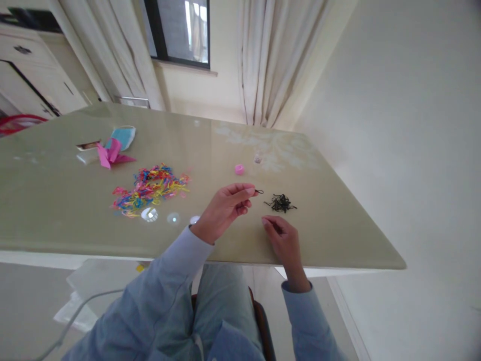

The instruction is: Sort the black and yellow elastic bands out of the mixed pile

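Note:
Between thumb and fingertips, my left hand (228, 208) pinches a small black band (259, 191), whose loop sticks out to the right. My right hand (281, 234) is closed low over the table, its thumb and index finger pressed together; whether something tiny is between them is too small to tell. Just beyond it lies a tangled pile of black bands (281, 203). A loose heap of multicoloured bands (152, 189) spreads over the table to the left. Past my left hand sits a small pink round object (239, 169).
On the glossy table (210, 150), a pink folded paper shape (112, 153), a blue face mask (123, 136) and a small clear packet lie at the far left. A small clear piece (257, 158) lies beyond the pink object. A wall (406, 140) rises at the right.

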`<state>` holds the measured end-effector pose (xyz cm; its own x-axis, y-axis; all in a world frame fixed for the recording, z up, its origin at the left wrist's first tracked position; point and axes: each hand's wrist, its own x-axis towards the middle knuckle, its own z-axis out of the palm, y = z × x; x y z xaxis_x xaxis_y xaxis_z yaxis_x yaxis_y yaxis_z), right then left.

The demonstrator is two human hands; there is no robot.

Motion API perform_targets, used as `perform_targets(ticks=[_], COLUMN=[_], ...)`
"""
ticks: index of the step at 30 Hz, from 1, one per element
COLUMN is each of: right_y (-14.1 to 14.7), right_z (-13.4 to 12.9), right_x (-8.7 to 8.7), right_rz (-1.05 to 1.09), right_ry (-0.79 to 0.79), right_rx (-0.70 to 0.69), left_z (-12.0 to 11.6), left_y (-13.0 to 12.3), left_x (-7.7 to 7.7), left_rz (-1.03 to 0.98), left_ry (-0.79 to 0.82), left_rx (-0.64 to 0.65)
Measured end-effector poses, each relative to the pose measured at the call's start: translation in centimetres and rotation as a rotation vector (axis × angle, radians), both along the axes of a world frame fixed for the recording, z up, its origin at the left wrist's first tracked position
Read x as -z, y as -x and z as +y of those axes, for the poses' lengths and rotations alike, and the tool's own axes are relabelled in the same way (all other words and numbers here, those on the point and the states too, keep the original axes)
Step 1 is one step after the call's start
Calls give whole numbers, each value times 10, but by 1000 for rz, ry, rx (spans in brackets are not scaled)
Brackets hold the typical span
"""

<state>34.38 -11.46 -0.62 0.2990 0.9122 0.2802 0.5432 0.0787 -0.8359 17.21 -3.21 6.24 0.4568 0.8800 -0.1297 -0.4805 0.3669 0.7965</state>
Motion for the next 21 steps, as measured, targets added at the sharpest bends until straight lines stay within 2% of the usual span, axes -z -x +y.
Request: perform_targets(ticks=[6, 10, 15, 21], right_y=[-1, -1, -2, -3], right_z=[0, 0, -1, -1], right_x=[0, 0, 1, 0], right_rz=[70, 104, 139, 171], right_ry=[0, 2, 4, 4], right_rx=[3, 1, 8, 19], left_z=[19, 34, 46, 47], left_y=[-61, -87, -98, -87], left_x=[17, 32, 47, 52], left_rz=[285, 442, 629, 641], left_ry=[-184, -362, -594, -546], left_rx=[43, 38, 41, 42])
